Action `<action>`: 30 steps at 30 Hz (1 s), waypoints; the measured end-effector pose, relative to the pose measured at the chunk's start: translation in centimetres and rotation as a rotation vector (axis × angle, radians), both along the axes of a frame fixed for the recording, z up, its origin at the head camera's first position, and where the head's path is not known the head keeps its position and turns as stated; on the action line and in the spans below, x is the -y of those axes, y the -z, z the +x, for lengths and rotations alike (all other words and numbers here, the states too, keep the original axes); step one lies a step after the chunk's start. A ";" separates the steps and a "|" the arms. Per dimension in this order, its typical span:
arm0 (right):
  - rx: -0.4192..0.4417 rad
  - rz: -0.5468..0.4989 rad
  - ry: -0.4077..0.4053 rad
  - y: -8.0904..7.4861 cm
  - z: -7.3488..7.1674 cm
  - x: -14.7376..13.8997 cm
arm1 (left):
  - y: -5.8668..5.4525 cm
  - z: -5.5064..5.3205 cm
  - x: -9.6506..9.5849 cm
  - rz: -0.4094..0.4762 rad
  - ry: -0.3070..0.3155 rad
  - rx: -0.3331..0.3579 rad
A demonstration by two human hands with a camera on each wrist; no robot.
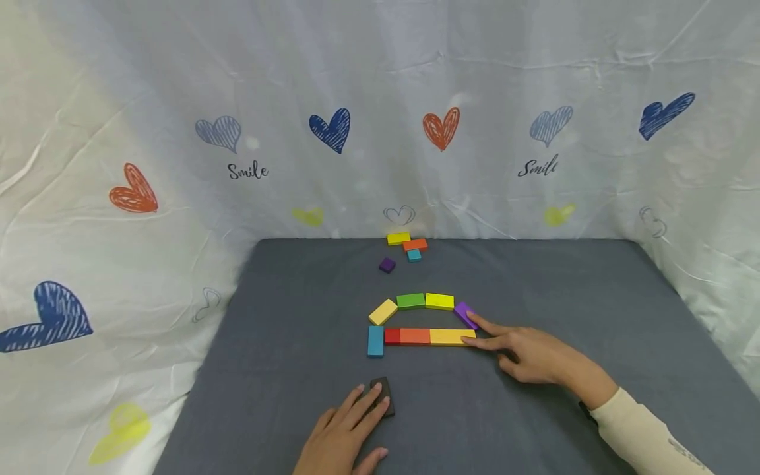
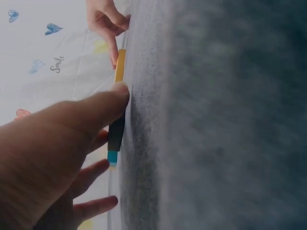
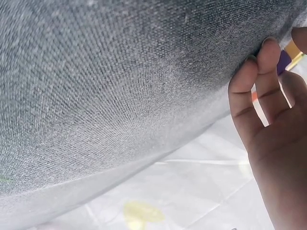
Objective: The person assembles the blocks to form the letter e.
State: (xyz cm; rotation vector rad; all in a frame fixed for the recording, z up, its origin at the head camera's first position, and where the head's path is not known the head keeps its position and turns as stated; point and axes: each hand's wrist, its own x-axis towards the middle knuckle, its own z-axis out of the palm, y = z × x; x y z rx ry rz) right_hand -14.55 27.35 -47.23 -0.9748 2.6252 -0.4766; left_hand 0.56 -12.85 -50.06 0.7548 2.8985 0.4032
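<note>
In the head view my left hand [image 1: 343, 429] rests its fingertips on a black block [image 1: 386, 404] lying on the grey cloth. The left wrist view shows its fingers spread along that block. My right hand [image 1: 537, 356] stretches two fingers: one touches a tilted purple block [image 1: 464, 313], the other the right end of a long yellow block [image 1: 451, 337]. This yellow block forms a row with an orange block [image 1: 415, 337] and a red block [image 1: 392, 337], ending at an upright-lying blue block [image 1: 375, 342]. Above curve a pale yellow block [image 1: 382, 311], green block [image 1: 411, 301] and bright yellow block [image 1: 439, 301].
Farther back on the grey cloth [image 1: 534, 277] lie a small dark purple block [image 1: 387, 265], a yellow block [image 1: 398, 239], an orange block [image 1: 415, 245] and a small blue block [image 1: 413, 255]. A white curtain [image 1: 380, 79] printed with hearts hangs behind.
</note>
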 end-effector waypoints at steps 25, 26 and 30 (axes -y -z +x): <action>0.012 -0.007 -0.004 0.3 0.1 0.0 | -1.6 -2.7 -0.4 -0.043 -0.072 0.202; 0.013 -0.008 -0.004 0.3 0.1 0.0 | -1.6 -2.7 -0.4 -0.044 -0.074 0.205; 0.012 -0.012 -0.006 0.2 0.0 0.0 | -1.8 -2.9 -0.5 -0.049 -0.076 0.204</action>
